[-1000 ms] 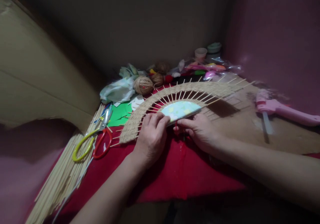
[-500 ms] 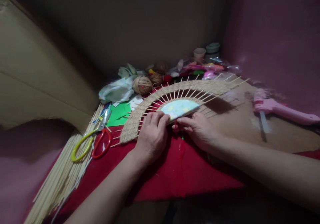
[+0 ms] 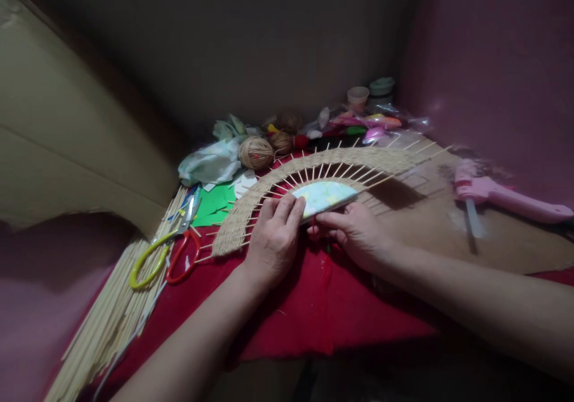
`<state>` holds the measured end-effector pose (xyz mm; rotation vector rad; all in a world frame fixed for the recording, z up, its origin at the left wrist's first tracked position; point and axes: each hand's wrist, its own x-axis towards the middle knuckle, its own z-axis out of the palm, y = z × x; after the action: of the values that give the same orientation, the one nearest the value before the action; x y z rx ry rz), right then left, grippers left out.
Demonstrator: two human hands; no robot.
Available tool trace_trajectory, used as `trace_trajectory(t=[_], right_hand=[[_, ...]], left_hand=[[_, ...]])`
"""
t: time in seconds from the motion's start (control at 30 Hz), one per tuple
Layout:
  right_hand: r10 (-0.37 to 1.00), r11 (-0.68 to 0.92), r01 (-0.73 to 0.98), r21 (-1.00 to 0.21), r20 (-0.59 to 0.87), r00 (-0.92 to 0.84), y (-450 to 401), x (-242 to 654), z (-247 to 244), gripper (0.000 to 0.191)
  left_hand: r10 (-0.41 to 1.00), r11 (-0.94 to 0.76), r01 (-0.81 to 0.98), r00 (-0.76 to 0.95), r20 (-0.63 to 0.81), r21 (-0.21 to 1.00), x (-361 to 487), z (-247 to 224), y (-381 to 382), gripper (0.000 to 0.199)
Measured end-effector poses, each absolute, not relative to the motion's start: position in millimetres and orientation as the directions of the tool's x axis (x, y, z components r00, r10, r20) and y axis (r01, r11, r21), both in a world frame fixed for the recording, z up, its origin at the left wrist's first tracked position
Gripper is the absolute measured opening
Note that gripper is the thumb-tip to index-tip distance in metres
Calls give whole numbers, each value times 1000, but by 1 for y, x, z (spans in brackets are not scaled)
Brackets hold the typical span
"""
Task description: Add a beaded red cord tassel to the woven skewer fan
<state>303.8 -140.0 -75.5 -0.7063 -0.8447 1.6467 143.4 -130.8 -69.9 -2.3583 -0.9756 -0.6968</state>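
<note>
A half-round woven fan [image 3: 269,183] of tan cord on thin sticks lies in front of me, its stick ends poking out along the outer edge. Pale blue and yellow patterned fabric [image 3: 329,196] covers its inner half-circle. My left hand [image 3: 275,234] is closed on the fan's lower left, with its fingertips at the fabric's edge. At the middle of the straight edge, my right hand [image 3: 359,231] pinches a thin red cord [image 3: 314,221], which seems to hang down over the red cloth. Part of the cord is hidden by the fingers.
Scissors [image 3: 182,234] with yellow and red handles rest on a bundle of sticks [image 3: 103,312] at left. Green paper [image 3: 214,204], twine balls [image 3: 255,152] and plastic bags lie behind. A pink glue gun [image 3: 506,195] stands on cardboard [image 3: 430,234] at right. Red cloth [image 3: 287,324] covers the table.
The fan has tilted and shifted very slightly, its right end a little lower. Both hands keep nearly the same places, the left fingers bent a bit more.
</note>
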Motion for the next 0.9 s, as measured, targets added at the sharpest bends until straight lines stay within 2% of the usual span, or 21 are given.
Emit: trace_trajectory(t=[0.37,0.6,0.9], right_hand=[[980,-160,-518,-840,-73,-184,-141,303,-75,18],[969,-107,-559,-822,39,-243,-143,306,-74,23],[979,-110,-536,-837,2,-204,-143,302,-73,24]], left_hand=[[465,-657,714,636,616,-241,146,-71,-128,29],[478,-642,731,618,624,-232,145,-67,-130,29],[474,-636,736,609,636,-230,145,-69,-130,28]])
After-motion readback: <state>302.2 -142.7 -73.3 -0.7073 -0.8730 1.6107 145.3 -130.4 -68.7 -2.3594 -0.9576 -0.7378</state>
